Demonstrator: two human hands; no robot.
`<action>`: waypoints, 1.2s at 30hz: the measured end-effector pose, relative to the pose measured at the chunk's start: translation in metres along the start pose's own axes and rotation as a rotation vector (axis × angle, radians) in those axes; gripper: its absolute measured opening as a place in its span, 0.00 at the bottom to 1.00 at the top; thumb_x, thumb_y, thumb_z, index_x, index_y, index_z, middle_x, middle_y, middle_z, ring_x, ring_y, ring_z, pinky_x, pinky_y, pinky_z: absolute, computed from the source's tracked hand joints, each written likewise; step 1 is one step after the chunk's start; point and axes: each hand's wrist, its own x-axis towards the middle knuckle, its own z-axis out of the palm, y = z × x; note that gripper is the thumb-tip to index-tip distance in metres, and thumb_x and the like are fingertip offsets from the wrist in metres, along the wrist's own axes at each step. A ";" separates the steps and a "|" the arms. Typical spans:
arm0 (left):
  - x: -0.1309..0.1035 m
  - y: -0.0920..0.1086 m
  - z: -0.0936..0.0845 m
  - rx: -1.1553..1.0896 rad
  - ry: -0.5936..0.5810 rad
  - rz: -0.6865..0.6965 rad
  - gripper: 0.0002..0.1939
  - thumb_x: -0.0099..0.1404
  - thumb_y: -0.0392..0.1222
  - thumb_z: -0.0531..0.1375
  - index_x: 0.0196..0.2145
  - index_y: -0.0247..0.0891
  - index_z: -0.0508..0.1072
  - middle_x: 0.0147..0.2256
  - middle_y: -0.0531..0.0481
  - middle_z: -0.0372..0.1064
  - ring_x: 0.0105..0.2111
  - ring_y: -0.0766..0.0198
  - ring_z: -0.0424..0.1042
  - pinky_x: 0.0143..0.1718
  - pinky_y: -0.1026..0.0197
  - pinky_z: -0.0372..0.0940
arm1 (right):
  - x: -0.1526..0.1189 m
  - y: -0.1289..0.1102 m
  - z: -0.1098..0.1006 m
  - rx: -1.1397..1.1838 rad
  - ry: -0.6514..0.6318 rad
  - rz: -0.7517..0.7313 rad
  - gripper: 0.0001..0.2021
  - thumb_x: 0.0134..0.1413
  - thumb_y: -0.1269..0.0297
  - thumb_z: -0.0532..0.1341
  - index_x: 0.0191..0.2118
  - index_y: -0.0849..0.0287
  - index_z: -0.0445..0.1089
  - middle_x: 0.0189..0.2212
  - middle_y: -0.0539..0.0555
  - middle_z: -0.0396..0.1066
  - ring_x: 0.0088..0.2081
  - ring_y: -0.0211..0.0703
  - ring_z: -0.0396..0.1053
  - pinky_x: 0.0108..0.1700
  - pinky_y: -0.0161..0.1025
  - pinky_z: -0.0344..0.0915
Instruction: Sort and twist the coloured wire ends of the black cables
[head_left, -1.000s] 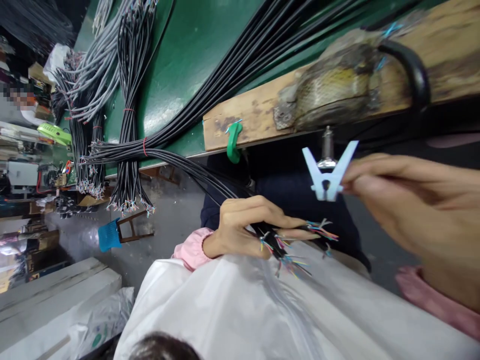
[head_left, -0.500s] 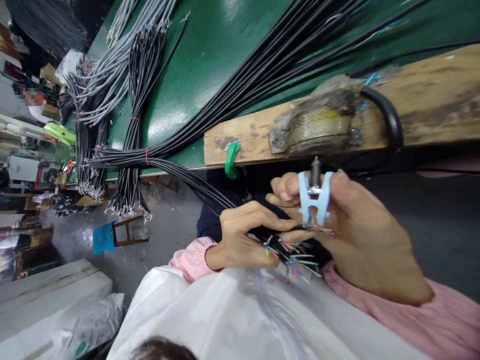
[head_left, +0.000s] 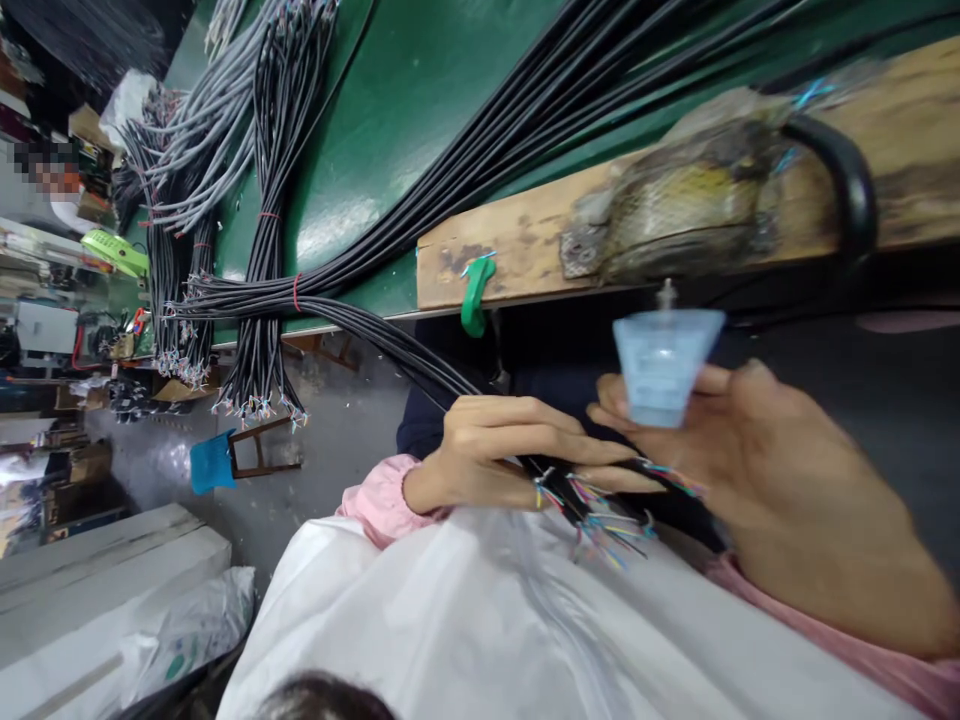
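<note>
My left hand [head_left: 510,450] is closed around a bundle of black multi-core cables [head_left: 536,468]. Their stripped ends fan out in thin coloured wires [head_left: 604,525] above my lap. One cable's wire ends [head_left: 675,478] reach out past my left fingertips, in front of my right palm. My right hand [head_left: 780,480] has its fingers apart, holding nothing that I can see. Just by its fingertips, a light-blue plastic clip [head_left: 664,365] is blurred into a cone shape on a metal shaft [head_left: 666,293]. The shaft sticks out below a tape-wrapped motor-like body [head_left: 682,215].
That body is fixed to a wooden board [head_left: 525,245] at the green table's [head_left: 420,110] edge. A green hook-like piece [head_left: 475,300] hangs from the board. Black cable bundles [head_left: 360,265] and grey cables [head_left: 217,130] lie across the table. A blue-seated stool [head_left: 212,462] stands on the floor.
The blue clip, sharp with two prongs before, is now blurred as if spinning. My right hand's fingers have come away from it, rightward and down. My left hand's cable ends moved slightly right.
</note>
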 end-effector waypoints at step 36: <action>-0.010 0.021 -0.016 0.252 -0.071 -0.141 0.13 0.69 0.46 0.62 0.38 0.32 0.78 0.30 0.49 0.77 0.29 0.71 0.75 0.30 0.69 0.71 | -0.042 -0.023 0.024 -0.382 0.184 -0.407 0.08 0.53 0.70 0.64 0.27 0.49 0.71 0.23 0.49 0.75 0.22 0.43 0.71 0.25 0.41 0.70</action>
